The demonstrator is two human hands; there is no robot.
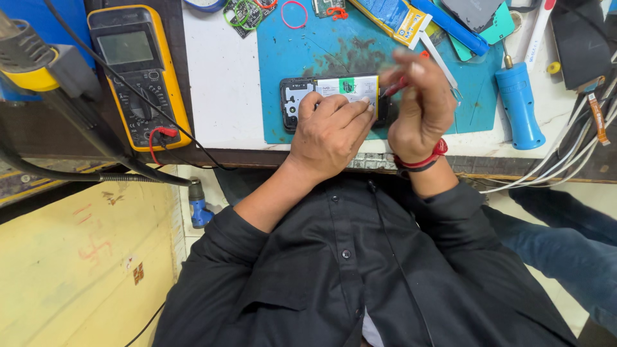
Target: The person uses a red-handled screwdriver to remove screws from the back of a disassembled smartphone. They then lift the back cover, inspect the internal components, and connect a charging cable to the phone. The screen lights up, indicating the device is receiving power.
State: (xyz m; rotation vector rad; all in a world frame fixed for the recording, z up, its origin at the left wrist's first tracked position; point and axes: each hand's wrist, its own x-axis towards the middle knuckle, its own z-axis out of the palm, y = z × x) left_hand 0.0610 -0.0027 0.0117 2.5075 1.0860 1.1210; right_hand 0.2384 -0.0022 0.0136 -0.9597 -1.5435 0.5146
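Observation:
An opened phone [302, 95] with its back cover off lies on a blue work mat [321, 51], its white battery [347, 87] showing. My left hand [331, 128] presses down on the phone's near edge, fingers resting by the battery. My right hand [421, 106] hovers at the phone's right end and is shut on a thin red-handled tool [395, 87] whose tip points at the battery's right edge. The hand is blurred.
A yellow multimeter [138, 71] with red and black leads lies at the left. A blue screwdriver [519, 103] stands on the mat's right edge. Tubes, tweezers, rubber bands and small circuit boards crowd the back. White cables [565, 160] hang off the right.

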